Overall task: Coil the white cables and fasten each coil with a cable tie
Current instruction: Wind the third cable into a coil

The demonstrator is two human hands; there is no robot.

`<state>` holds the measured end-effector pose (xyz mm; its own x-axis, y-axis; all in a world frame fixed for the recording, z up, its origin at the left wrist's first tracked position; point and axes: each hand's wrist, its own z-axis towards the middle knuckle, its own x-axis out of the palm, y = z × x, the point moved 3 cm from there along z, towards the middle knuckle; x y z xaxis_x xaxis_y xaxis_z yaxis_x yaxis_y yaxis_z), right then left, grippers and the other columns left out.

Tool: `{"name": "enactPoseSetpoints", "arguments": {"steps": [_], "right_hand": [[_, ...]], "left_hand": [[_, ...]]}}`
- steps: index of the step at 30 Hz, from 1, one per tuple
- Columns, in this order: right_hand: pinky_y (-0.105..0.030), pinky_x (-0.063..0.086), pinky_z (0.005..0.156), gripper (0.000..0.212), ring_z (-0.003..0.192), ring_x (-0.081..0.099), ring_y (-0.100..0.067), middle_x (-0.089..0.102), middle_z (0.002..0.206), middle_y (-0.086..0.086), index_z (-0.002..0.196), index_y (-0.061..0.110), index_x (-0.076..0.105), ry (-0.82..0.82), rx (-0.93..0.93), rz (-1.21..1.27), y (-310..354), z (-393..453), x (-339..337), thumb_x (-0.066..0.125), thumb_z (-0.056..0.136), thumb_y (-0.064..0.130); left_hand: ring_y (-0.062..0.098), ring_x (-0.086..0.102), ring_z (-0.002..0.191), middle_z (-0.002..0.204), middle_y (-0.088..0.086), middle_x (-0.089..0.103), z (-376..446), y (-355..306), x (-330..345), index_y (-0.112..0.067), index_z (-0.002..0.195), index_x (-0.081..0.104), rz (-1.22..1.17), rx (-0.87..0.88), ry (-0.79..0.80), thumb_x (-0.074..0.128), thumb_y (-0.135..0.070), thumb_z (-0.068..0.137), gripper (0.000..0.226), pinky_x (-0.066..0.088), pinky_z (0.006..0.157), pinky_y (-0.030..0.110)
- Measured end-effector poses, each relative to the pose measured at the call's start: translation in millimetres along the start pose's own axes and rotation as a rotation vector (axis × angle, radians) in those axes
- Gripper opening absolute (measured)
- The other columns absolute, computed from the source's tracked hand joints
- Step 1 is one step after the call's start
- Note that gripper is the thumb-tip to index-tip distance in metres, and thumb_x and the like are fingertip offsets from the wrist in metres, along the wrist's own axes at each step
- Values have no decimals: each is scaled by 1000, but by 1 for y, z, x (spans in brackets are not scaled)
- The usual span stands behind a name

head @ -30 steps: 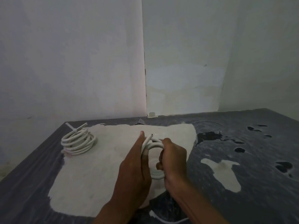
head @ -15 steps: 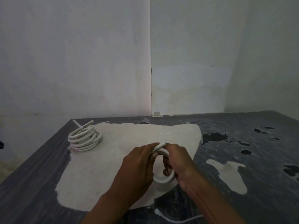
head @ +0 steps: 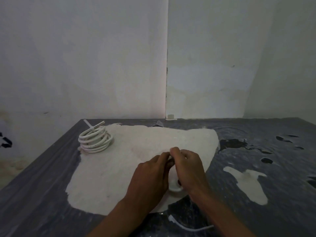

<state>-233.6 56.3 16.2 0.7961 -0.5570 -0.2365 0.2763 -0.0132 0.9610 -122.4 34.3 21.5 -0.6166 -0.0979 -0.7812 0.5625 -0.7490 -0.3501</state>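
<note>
My left hand [head: 150,177] and my right hand [head: 188,166] meet over the middle of the table, both curled round a small white cable coil [head: 175,188]. Only the coil's lower loop shows between my palms; my fingertips pinch together at its top. A second white cable coil [head: 94,140], bound with a cable tie [head: 90,126] that sticks up at its back, lies at the table's far left. A loose white cable tie [head: 186,226] lies on the table near my wrists.
The dark table [head: 42,194] has a large pale worn patch [head: 119,168] under my hands and a smaller one [head: 248,183] to the right. White walls stand close behind it, and the table's left edge runs diagonally at the left.
My hands have closed over the coil, lowering and tilting it so most of it is hidden. My left fingers went from straight to curled. The view has shifted, so the table sits further right.
</note>
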Motion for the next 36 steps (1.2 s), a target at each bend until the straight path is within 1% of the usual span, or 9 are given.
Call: {"name": "enactPoseSetpoints", "arguments": {"steps": [4,8,14,19,21,24,28,31,36], "right_hand": [[-22,51,72,19,81,64,-9,68,85,4,88,17,65,22,-64,-31,0,3,3,54,92,32],[-13,41,63,20,75,61,-6,66,78,7,83,16,66,-20,-129,-102,1,2,2,57,90,32],[-8,49,60,18,68,64,-2,67,74,11,87,16,66,-32,-350,-139,-1,-6,8,57,90,31],[-7,46,54,43,67,63,-1,66,70,11,85,14,67,-53,-418,-83,2,-6,15,44,81,51],[-6,44,53,45,66,63,-1,65,69,10,84,14,67,-63,-421,-87,-1,-4,15,42,81,52],[-10,49,57,37,68,64,-3,68,71,7,82,14,69,-69,-392,-86,-6,1,11,45,84,43],[-23,56,66,34,70,66,-8,71,73,2,81,12,72,-31,-272,-28,-8,7,6,47,85,36],[-26,55,68,28,70,65,-9,71,73,0,81,10,72,-19,-219,-27,-7,11,2,51,93,23],[-27,56,68,24,71,66,-12,71,72,2,77,15,72,-3,-211,-65,-7,10,5,55,89,28]], "left_hand": [[11,59,112,129,-4,60,0,0,2,-21,133,50,-36,-65,35,53,-30,94,41,35,102,16],[12,59,107,127,-1,60,3,2,6,-18,129,52,48,-45,92,55,-27,94,36,37,96,15],[11,45,125,145,-3,42,-1,16,9,-23,141,34,109,-51,258,47,-36,97,48,27,108,19],[16,55,113,135,3,53,3,20,4,-15,136,44,92,33,138,54,-29,95,44,34,97,16],[21,64,96,118,10,65,2,19,7,-9,123,57,40,67,91,64,-21,89,36,41,86,19],[13,64,73,93,6,72,2,19,9,-10,103,65,-44,89,-46,65,-19,84,21,48,73,19],[8,57,101,118,-3,63,-4,20,13,-19,123,54,-162,16,-25,47,-41,89,41,44,95,21],[9,53,110,127,-7,56,-6,18,19,-22,131,47,-150,-28,32,46,-51,88,52,40,102,25],[10,57,76,100,2,70,4,20,17,-15,109,62,-113,-94,-35,54,-30,93,23,52,81,27]]}}
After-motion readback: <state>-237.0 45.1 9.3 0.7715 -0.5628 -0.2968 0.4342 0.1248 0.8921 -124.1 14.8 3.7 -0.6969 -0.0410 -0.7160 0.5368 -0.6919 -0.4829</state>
